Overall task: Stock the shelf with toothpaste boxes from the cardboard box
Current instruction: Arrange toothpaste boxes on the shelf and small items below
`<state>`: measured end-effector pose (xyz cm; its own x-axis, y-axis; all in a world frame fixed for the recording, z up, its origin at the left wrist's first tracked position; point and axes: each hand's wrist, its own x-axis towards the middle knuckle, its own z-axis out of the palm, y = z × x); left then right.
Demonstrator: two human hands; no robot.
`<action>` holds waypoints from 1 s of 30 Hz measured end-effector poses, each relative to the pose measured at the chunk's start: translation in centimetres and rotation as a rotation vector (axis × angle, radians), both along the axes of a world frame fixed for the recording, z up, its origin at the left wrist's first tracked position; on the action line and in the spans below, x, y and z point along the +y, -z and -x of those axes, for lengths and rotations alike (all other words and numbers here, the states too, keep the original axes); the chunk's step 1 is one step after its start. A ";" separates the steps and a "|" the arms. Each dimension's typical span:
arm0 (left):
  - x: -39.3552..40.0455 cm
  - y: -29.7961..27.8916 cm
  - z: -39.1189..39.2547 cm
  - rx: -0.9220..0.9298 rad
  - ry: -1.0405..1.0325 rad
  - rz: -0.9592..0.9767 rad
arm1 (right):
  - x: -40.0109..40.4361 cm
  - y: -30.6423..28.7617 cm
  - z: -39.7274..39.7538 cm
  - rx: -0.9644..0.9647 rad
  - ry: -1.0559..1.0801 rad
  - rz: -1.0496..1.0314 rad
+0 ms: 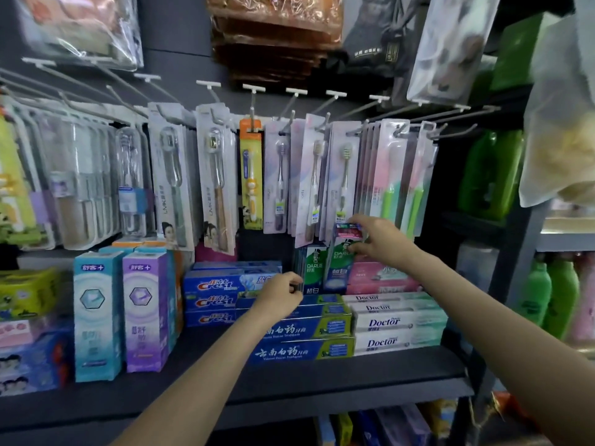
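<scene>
Your right hand (380,241) is up at the back of the shelf (322,381), fingers and thumb pinched on the upper part of an upright green toothpaste box (338,262), which stands on the pile of flat boxes below it. Just to the left of that box, touching it, stands a second green box (314,268) of the same kind. Your left hand (280,296) is lower and to the left, its fingers curled against the edge of that second box; whether it actually grips anything you cannot tell from here. The two hands are apart, with the upright boxes between them. Under your left wrist lie the stacked blue-and-green boxes (306,349), and under your right forearm the white boxes (396,333) and, behind them, the pink boxes (380,278). Left of your left hand sit the blue boxes (212,300). Above both hands hang the packaged toothbrushes (280,181).
</scene>
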<state>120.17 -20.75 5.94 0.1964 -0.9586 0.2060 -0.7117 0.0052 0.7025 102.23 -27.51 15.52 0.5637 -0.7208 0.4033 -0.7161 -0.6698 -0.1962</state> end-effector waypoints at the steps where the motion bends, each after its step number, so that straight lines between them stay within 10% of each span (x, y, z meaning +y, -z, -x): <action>1: -0.5 0.1 0.0 -0.006 -0.005 -0.005 | -0.7 0.3 -0.2 0.016 -0.005 -0.012; 30: -5.6 0.5 -0.5 -0.011 -0.076 -0.038 | -4.9 3.4 -2.3 -0.021 -0.051 0.027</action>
<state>120.65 -26.39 5.40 0.2666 -0.9484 0.1718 -0.7165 -0.0757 0.6935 104.55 -32.43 12.17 0.5907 -0.6799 0.4345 -0.6769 -0.7106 -0.1918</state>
